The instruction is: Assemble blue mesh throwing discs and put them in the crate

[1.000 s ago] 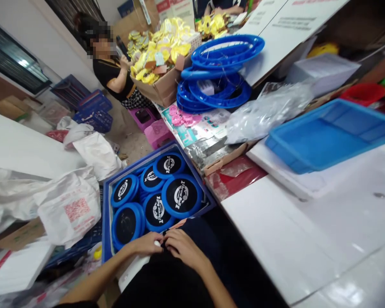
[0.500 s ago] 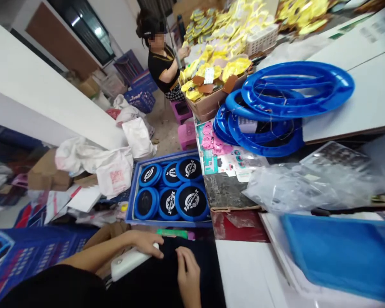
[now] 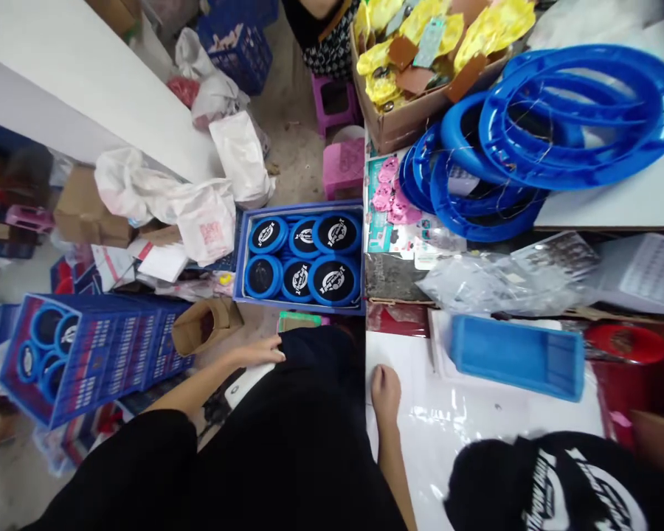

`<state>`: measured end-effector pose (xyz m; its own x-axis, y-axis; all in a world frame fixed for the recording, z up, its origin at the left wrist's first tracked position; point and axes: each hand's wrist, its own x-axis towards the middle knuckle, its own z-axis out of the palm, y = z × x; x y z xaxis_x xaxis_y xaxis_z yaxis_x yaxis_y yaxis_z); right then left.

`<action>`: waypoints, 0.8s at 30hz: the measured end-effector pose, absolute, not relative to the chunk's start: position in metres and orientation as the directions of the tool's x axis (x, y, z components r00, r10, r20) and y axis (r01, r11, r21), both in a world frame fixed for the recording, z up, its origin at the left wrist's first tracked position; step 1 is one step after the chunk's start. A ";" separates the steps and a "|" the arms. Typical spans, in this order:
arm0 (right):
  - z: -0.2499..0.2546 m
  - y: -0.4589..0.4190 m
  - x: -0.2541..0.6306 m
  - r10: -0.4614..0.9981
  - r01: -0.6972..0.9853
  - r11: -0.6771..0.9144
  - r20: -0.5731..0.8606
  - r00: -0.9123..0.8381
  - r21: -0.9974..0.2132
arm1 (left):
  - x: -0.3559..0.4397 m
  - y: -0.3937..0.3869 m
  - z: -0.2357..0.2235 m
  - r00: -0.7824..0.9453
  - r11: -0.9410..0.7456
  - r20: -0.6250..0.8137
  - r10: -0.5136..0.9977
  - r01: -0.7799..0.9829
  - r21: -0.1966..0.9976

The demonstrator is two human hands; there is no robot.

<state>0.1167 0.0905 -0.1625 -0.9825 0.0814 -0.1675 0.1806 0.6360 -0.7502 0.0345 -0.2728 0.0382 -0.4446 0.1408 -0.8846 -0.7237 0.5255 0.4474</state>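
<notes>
My left hand (image 3: 261,352) lies over the front end of a long white piece (image 3: 251,377) beside my thigh, its fingers stretched out towards my dark-clothed knee (image 3: 310,343). What the white piece belongs to is hidden. On the white tabletop (image 3: 409,369), near its left edge, my right hand (image 3: 386,387) rests curled with nothing visible in it. Ahead of my knees stands a blue crate (image 3: 299,307) holding several round blue discs (image 3: 335,280) with black faces and white print. A shallow blue tray (image 3: 517,358) lies to the right of my right hand.
Black printed fabric pieces (image 3: 564,479) lie at the lower right. Large blue rings (image 3: 581,173) and clear plastic bags (image 3: 492,284) are further up the table. A carton (image 3: 392,122) holds yellow pieces, with a co-worker (image 3: 329,51) beside it. Stacked blue crates (image 3: 111,354) stand left.
My right hand has moved from over my lap to the tabletop at the right, and its fingers have curled. My left hand stays on the white piece. The view has tilted downward.
</notes>
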 end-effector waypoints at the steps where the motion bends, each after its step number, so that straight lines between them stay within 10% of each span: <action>1: -0.166 0.091 0.116 0.055 0.161 0.661 -0.166 -0.985 -0.733 | 0.043 -0.271 0.043 -0.443 0.507 -0.891 0.100 -0.748 0.428; 7: -0.185 0.079 0.108 0.055 0.121 0.813 -0.132 -0.990 -0.569 | 0.092 -0.264 0.066 -0.419 0.409 -0.892 -0.170 -0.854 0.323; 24: -0.206 0.071 0.108 0.088 0.069 0.911 0.028 -0.996 -0.406 | 0.177 -0.263 0.065 -0.472 0.152 -0.837 -0.276 -0.881 0.447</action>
